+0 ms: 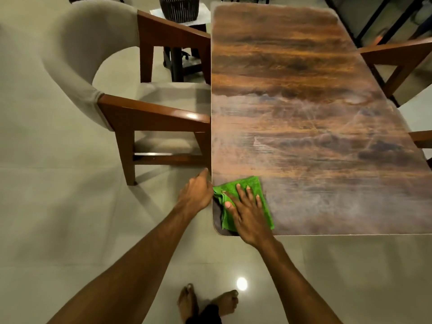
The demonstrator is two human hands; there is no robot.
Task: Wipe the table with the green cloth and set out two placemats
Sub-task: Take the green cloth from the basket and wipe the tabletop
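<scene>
"Head view is the only feed I have on my screen. It looks down past both bare forearms at the table (304, 101)."

"Where is the cloth?"

"I see the green cloth (254, 182) lying folded on the table's near left corner, close to both edges. The right hand (247, 211) lies flat on top of it, fingers straight and spread, the palm pressing it onto the wood."

"And the other hand?"

"The left hand (196, 192) is off the tabletop, just beside that same corner against the left edge. Its fingers are curled under and away from me. The cloth's bunched left end reaches right up to it, but I cannot tell whether it pinches the cloth, holds the edge or holds nothing."

"How does the tabletop look?"

"I see dark wood grain, long and rounded at the corners. Pale, hazy streaks cross the nearer half, and the far half looks darker and richer."

"What else is around it?"

"An armchair (149, 113) with wooden arms and pale upholstery is drawn up to the left side. Part of a second wooden chair (397, 57) shows on the right. A dark striped basket (178, 8) sits beyond the far left corner. Two bare feet (187, 302) stand on the pale tiled floor (58, 206), next to a bright spot of reflected light."
</scene>
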